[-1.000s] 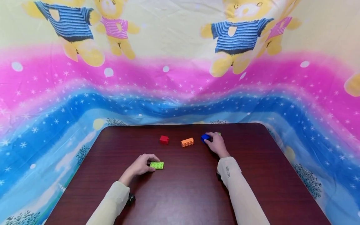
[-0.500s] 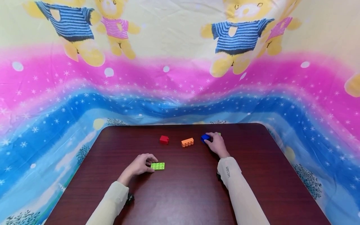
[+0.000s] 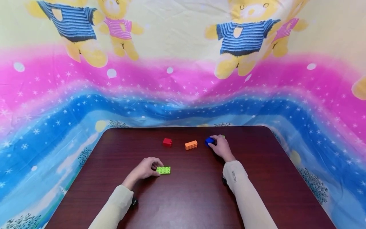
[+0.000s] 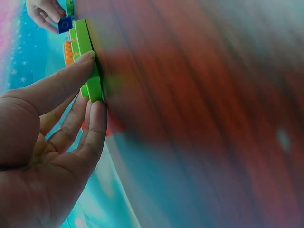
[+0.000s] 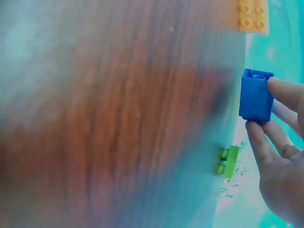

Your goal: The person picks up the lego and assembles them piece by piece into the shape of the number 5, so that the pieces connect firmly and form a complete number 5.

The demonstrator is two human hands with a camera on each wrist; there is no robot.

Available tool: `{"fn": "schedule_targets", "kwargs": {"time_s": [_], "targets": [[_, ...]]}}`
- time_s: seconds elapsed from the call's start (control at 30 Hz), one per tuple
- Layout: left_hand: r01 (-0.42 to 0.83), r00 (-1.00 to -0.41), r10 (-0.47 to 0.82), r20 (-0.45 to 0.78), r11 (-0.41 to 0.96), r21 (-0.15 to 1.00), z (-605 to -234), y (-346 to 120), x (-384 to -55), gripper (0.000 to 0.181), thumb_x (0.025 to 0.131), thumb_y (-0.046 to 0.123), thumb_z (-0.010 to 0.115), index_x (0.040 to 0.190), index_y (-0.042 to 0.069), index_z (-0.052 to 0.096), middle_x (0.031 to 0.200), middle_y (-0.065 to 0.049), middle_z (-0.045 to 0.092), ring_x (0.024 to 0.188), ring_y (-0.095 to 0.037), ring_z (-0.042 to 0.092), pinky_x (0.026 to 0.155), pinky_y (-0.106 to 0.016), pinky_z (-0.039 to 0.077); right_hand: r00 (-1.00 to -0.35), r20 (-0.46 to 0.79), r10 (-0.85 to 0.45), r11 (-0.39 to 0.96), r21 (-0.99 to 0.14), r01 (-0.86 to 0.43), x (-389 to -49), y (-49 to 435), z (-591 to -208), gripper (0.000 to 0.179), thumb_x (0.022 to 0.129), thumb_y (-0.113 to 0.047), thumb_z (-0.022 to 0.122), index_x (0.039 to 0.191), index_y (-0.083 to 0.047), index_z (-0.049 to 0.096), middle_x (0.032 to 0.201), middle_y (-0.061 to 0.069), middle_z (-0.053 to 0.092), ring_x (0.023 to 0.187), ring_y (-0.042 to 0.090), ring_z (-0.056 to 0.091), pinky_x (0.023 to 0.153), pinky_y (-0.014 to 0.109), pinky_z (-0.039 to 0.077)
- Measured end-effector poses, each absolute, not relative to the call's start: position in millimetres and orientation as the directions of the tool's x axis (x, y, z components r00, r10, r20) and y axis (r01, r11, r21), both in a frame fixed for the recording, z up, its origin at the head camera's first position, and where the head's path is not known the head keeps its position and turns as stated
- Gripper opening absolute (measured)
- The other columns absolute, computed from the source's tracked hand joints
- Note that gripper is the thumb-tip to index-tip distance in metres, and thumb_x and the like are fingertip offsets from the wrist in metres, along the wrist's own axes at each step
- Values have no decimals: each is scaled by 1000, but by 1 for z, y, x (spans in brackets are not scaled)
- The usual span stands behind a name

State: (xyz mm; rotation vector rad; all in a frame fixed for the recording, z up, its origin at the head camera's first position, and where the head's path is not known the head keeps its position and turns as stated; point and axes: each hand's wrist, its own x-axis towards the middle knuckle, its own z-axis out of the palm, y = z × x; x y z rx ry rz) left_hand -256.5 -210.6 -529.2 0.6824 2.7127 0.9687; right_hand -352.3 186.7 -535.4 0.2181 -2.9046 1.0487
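In the head view my left hand (image 3: 147, 168) pinches the left end of a flat lime-green toy building brick (image 3: 163, 170), studs up, near the middle of the table. Thumb and fingertips (image 4: 97, 111) press on its opposite sides in the left wrist view. Farther back on the right, my right hand (image 3: 222, 148) holds a blue building brick (image 3: 209, 141). The right wrist view has this blue brick (image 5: 256, 97) between thumb and fingers, its hollow end facing up. The right hand partly hides a small green brick (image 3: 223, 136) behind it.
An orange brick (image 3: 191, 145) lies on its side left of the blue one, studs toward me. Farther left lies a red brick (image 3: 167, 142). The dark wooden table (image 3: 183, 200) ends at a patterned cloth (image 3: 183, 79) hanging behind and at both sides.
My left hand and the lime-green brick have shifted a little to the right. My right hand keeps its hold on the blue brick with hardly any movement.
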Motion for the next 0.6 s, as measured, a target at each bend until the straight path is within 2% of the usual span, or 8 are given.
{"fn": "schedule_targets", "kwargs": {"time_s": [0.13, 0.23, 0.4, 0.6], "targets": [[371, -870, 493, -19, 680, 632, -528, -201, -255, 29, 81, 5, 88, 105, 13, 74, 103, -1, 70, 94, -17, 67, 83, -34, 61, -984, 108, -140, 738, -651, -176, -344, 185, -527, 49, 101, -24, 69, 147, -12, 57, 135, 19, 57, 122, 39, 60, 104, 56, 52], [373, -866, 500, -28, 681, 630, -528, -195, -255, 28, 81, 5, 88, 105, 13, 74, 104, -1, 70, 94, -17, 67, 83, -34, 60, -979, 120, -164, 671, -713, -200, -336, 181, -519, 49, 100, -23, 70, 147, -13, 58, 134, 18, 57, 121, 38, 62, 104, 53, 54], [365, -867, 497, -36, 683, 633, -528, -189, -255, 28, 81, 6, 88, 104, 14, 74, 103, -1, 70, 95, -18, 67, 85, -37, 61, -973, 90, -211, 462, -868, -180, -325, 174, -513, 49, 99, -22, 72, 146, -15, 59, 134, 17, 55, 122, 37, 63, 102, 51, 56], [342, -875, 481, -51, 688, 640, -527, -188, -255, 29, 80, 6, 89, 104, 15, 74, 103, -1, 70, 95, -17, 66, 86, -39, 61, -961, 10, -276, 204, -977, -69, -321, 174, -517, 50, 99, -24, 73, 144, -11, 56, 142, 18, 51, 120, 33, 63, 107, 59, 50]]}}
